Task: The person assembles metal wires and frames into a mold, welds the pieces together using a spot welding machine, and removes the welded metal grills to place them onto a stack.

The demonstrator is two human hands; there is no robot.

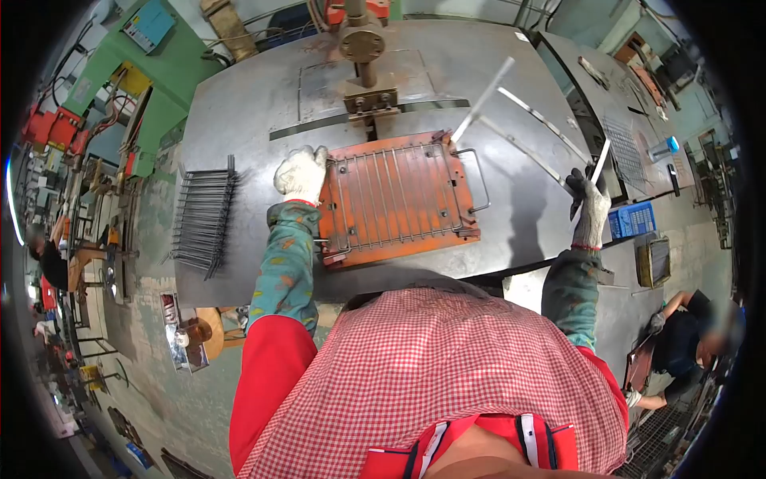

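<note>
My left hand (301, 175), in a white work glove, is curled at the upper left edge of an orange jig plate (415, 249). What its fingers close on is hidden. On the plate lies a wire rack (392, 191) of parallel rods, with a bent wire handle (484, 182) sticking out on the right. My right hand (591, 211), gloved with dark fingertips, grips one end of a light frame of flat metal bars (523, 149). That frame is held tilted over the right of the steel table, its far end near the plate's upper right corner.
A stack of wire racks (203, 215) lies on the steel table (263, 112) at the left. A machine head (363, 48) hangs above the back of the plate. A blue basket (632, 219) stands at right. Other people (688, 339) work at the far right and left.
</note>
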